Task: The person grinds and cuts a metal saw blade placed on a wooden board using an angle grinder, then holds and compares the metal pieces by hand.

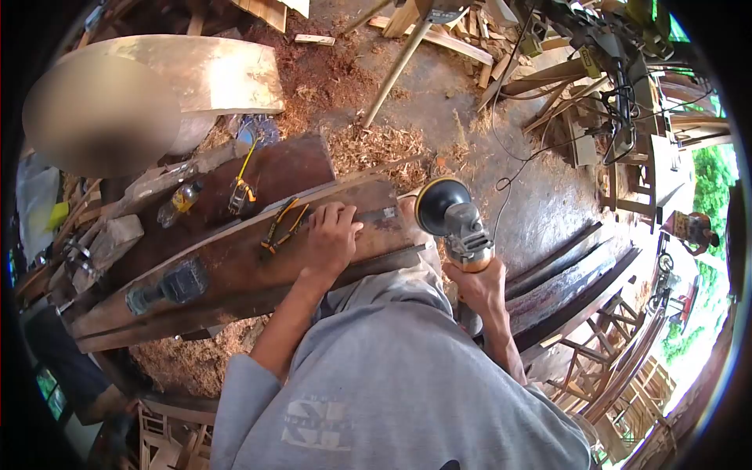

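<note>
My right hand [479, 283] is wrapped round the body of an angle grinder [468, 235]. The grinder's round black pad with a yellow rim [442, 205] points up and away from me, beyond the plank's right end. On the wooden plank [235, 262] rests my left hand [334, 235], its fingers curled down. A dark flat strip [376, 214] with a paler tip sticks out to the right of those fingers; whether they grip it is hard to see. Just left of this hand lie yellow-and-black handled pliers [283, 225].
A dark bluish bottle-like object [168, 287] lies farther left on the plank. Behind it are a clear bottle [180, 202] and a yellow-corded tool [242, 194]. Wood shavings [376, 149] cover the floor. A cord [501, 186] trails at right, near stacked dark boards [576, 286]. Someone sits at upper left.
</note>
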The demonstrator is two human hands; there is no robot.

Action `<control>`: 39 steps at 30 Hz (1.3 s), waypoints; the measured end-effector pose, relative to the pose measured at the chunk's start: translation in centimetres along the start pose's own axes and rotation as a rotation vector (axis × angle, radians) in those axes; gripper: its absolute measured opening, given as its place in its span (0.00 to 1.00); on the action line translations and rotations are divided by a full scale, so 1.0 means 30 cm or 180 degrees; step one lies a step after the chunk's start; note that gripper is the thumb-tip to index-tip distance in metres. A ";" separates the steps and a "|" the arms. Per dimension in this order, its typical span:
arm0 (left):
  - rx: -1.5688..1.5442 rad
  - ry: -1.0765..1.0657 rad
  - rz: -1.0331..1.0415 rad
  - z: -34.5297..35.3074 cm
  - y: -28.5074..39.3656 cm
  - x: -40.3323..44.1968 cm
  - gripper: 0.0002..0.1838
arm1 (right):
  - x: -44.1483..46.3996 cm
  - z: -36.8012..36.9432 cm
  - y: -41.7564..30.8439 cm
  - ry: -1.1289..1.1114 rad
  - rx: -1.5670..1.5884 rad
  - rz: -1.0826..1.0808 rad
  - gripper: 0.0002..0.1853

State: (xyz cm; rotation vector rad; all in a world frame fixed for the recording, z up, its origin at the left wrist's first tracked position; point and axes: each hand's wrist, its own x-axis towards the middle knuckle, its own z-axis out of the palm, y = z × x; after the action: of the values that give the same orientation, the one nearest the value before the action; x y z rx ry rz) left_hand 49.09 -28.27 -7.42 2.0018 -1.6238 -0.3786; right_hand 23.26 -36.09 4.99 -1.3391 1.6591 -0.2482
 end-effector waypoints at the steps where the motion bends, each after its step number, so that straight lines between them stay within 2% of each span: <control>1: 0.0022 0.0019 -0.0028 0.016 -0.008 0.008 0.15 | 0.005 0.003 -0.005 -0.0004 -0.0099 0.0038 0.20; 5: 0.0082 -0.0148 -0.0081 0.045 -0.020 0.002 0.11 | 0.027 0.022 0.034 0.0048 -0.0096 -0.0054 0.20; 7: 0.0150 -0.0311 -0.0485 0.021 0.013 0.018 0.10 | 0.026 0.026 0.016 -0.0036 -0.0152 0.0123 0.21; 11: 0.0105 -0.0498 -0.0550 0.010 0.028 0.052 0.11 | 0.040 0.042 0.042 -0.0039 -0.0515 0.0172 0.21; 13: -0.0924 -0.0870 -0.1248 0.004 0.031 0.062 0.12 | 0.038 0.061 0.018 -0.0001 -0.0487 0.0137 0.21; 16: -0.1033 -0.0858 -0.1516 -0.001 0.010 0.096 0.13 | 0.055 0.089 0.022 0.0050 -0.0320 0.0055 0.18; 20: -0.1000 -0.0661 -0.1345 0.009 -0.006 0.114 0.14 | 0.084 0.116 0.001 0.0065 -0.0699 0.0174 0.19; 28: -0.0586 -0.0943 -0.1991 -0.012 0.047 0.158 0.18 | 0.148 0.137 -0.015 -0.0105 -0.0924 0.0204 0.19; 34: -0.0530 -0.1057 -0.2029 -0.015 0.057 0.173 0.20 | 0.158 0.148 -0.027 -0.0016 -0.0854 -0.0028 0.21; 39: -0.0517 -0.1087 -0.2017 -0.015 0.057 0.178 0.21 | 0.163 0.149 -0.047 -0.0058 -0.0962 0.0110 0.22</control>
State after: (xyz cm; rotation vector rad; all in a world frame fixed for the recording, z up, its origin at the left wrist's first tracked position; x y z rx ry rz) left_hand 49.22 -33.57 -5.49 2.3761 -1.0395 -1.0962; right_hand 27.85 -39.01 0.95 -1.5273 1.7525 0.0379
